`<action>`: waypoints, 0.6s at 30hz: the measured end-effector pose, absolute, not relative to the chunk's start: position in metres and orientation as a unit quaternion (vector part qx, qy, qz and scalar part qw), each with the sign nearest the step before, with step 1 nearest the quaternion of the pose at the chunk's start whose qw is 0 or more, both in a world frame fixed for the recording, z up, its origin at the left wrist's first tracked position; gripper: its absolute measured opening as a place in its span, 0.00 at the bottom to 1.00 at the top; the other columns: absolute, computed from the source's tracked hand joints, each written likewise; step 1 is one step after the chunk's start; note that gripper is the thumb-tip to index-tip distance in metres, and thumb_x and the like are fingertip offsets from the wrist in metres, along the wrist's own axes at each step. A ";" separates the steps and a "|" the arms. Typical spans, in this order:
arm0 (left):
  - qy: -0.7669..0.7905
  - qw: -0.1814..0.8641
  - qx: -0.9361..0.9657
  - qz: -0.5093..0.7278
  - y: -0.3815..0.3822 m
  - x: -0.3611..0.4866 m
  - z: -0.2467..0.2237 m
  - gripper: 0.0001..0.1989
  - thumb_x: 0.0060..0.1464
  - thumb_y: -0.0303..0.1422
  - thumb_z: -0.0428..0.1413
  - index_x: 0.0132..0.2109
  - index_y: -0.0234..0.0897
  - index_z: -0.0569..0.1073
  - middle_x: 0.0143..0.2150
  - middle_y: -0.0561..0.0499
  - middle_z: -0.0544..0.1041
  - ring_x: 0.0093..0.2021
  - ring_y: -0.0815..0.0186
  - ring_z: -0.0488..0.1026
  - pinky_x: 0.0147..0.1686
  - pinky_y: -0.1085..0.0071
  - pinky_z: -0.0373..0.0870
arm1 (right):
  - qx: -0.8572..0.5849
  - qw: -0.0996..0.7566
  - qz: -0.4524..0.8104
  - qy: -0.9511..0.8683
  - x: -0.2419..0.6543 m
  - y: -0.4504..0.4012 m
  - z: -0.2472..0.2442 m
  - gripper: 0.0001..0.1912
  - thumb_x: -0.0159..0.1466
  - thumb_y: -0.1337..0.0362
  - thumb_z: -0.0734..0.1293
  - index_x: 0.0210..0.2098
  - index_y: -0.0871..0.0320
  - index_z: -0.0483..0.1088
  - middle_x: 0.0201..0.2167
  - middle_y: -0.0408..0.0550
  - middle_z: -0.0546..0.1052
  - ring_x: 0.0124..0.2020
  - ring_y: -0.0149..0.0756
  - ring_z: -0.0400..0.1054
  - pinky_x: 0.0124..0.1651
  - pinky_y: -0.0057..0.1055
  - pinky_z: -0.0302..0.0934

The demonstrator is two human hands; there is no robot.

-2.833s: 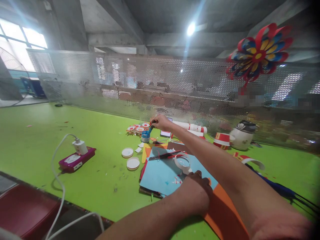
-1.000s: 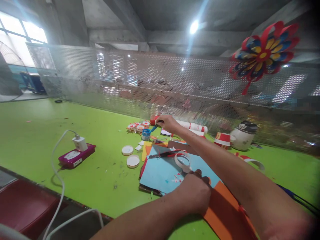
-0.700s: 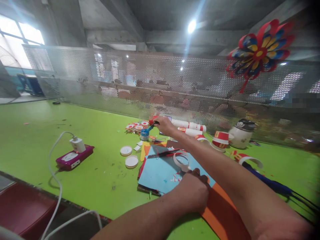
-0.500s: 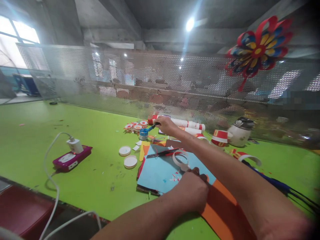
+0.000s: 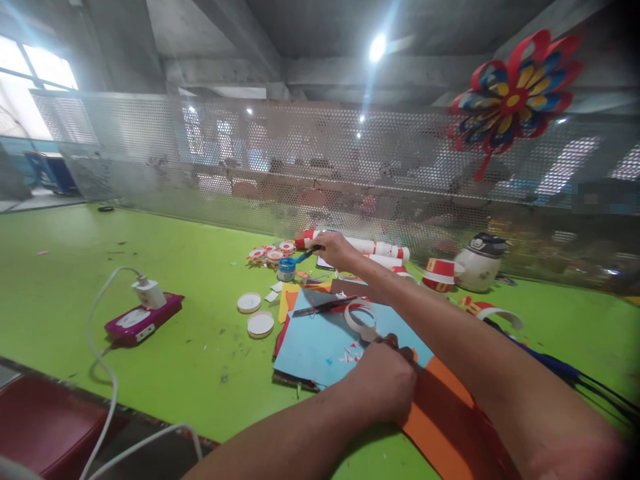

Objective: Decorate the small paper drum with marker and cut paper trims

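Observation:
In the head view, my right hand (image 5: 333, 248) reaches across the table, its fingers closed on the dark handle of a brush (image 5: 306, 255). The brush slants down to the mouth of a small blue jar (image 5: 287, 270); whether its tip is inside I cannot tell. Nearer to me, my left hand (image 5: 387, 377) is closed on the end of a white paper loop (image 5: 356, 325). That loop stands above a light blue sheet (image 5: 305, 347), which is strewn with small red and white paper scraps. Beside the loop lie dark-bladed scissors (image 5: 323, 307), partly hidden behind it.
Two round white lids (image 5: 261, 325) lie left of the sheets. Small red-and-white paper wheels (image 5: 275, 255) sit behind the jar. Orange paper (image 5: 440, 427) extends under my arms. Further left is a purple power bank (image 5: 145, 323) with a white cable. A white jug (image 5: 480, 267) stands right.
The view has shifted very slightly. My right hand and the brush stay almost in place at the jar, and my left hand keeps holding the paper loop.

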State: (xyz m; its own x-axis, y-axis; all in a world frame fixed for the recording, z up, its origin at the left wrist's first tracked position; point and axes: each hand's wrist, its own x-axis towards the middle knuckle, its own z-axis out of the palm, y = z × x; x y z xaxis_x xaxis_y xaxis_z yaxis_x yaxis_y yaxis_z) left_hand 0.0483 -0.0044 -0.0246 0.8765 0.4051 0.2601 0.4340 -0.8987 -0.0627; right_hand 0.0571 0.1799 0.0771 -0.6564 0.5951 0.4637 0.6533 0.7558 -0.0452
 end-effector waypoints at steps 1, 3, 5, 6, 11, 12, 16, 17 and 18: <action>-0.218 0.051 -0.967 -0.124 -0.004 0.048 -0.025 0.08 0.45 0.30 0.58 0.35 0.34 0.72 0.31 0.45 0.71 0.32 0.62 0.65 0.37 0.62 0.63 | -0.344 0.235 -0.063 -0.907 0.057 0.180 0.078 0.15 0.68 0.60 0.65 0.52 0.59 0.69 0.51 0.51 0.74 0.47 0.40 0.72 0.48 0.43 0.69; -0.218 0.042 -0.967 -0.127 -0.005 0.048 -0.025 0.07 0.44 0.30 0.58 0.34 0.33 0.72 0.31 0.45 0.71 0.32 0.61 0.65 0.38 0.61 0.63 | -0.345 0.239 -0.062 -0.906 0.053 0.179 0.078 0.15 0.68 0.60 0.65 0.52 0.59 0.69 0.51 0.52 0.73 0.47 0.40 0.72 0.48 0.44 0.69; -0.214 0.042 -0.967 -0.130 -0.005 0.047 -0.023 0.07 0.44 0.29 0.58 0.34 0.33 0.72 0.31 0.44 0.72 0.32 0.61 0.66 0.38 0.61 0.63 | -0.347 0.239 -0.057 -0.905 0.049 0.179 0.075 0.15 0.68 0.60 0.65 0.53 0.59 0.69 0.51 0.52 0.73 0.47 0.40 0.72 0.48 0.44 0.69; -0.214 0.043 -0.967 -0.131 -0.006 0.047 -0.023 0.07 0.43 0.29 0.58 0.33 0.33 0.72 0.31 0.44 0.72 0.32 0.61 0.66 0.38 0.61 0.63 | -0.350 0.237 -0.054 -0.905 0.049 0.179 0.073 0.15 0.68 0.60 0.65 0.53 0.59 0.69 0.51 0.52 0.73 0.47 0.40 0.72 0.48 0.43 0.69; -0.227 0.035 -0.964 -0.132 -0.007 0.047 -0.022 0.08 0.43 0.30 0.58 0.34 0.33 0.72 0.31 0.45 0.72 0.31 0.61 0.66 0.35 0.62 0.63 | -0.389 0.225 -0.038 -0.892 0.059 0.180 0.073 0.16 0.68 0.60 0.66 0.53 0.59 0.69 0.51 0.51 0.73 0.46 0.40 0.72 0.47 0.43 0.69; -0.226 0.033 -0.964 -0.139 -0.006 0.047 -0.023 0.09 0.43 0.30 0.58 0.35 0.33 0.72 0.31 0.45 0.72 0.31 0.61 0.66 0.35 0.62 0.63 | -0.401 0.225 -0.037 -0.887 0.062 0.181 0.074 0.16 0.68 0.60 0.66 0.53 0.59 0.69 0.51 0.51 0.73 0.46 0.40 0.72 0.47 0.43 0.69; -0.228 0.044 -0.962 -0.146 -0.006 0.047 -0.023 0.10 0.42 0.32 0.59 0.35 0.33 0.72 0.31 0.46 0.71 0.32 0.60 0.67 0.33 0.63 0.63 | -0.449 0.234 -0.031 -0.862 0.059 0.182 0.077 0.16 0.68 0.60 0.66 0.53 0.59 0.69 0.52 0.51 0.73 0.47 0.41 0.72 0.47 0.43 0.69; -0.227 0.052 -0.963 -0.133 -0.006 0.047 -0.022 0.10 0.43 0.32 0.59 0.34 0.33 0.71 0.31 0.47 0.71 0.32 0.60 0.67 0.33 0.63 0.63 | -0.459 0.237 -0.028 -0.856 0.056 0.182 0.076 0.16 0.68 0.60 0.66 0.53 0.59 0.69 0.52 0.51 0.73 0.47 0.41 0.72 0.47 0.43 0.69; -0.222 0.061 -0.966 -0.117 -0.006 0.047 -0.022 0.09 0.43 0.32 0.58 0.34 0.33 0.71 0.31 0.47 0.71 0.32 0.60 0.67 0.33 0.63 0.64 | -0.467 0.239 -0.024 -0.851 0.053 0.183 0.074 0.16 0.68 0.60 0.66 0.53 0.59 0.69 0.52 0.51 0.73 0.47 0.41 0.72 0.47 0.43 0.69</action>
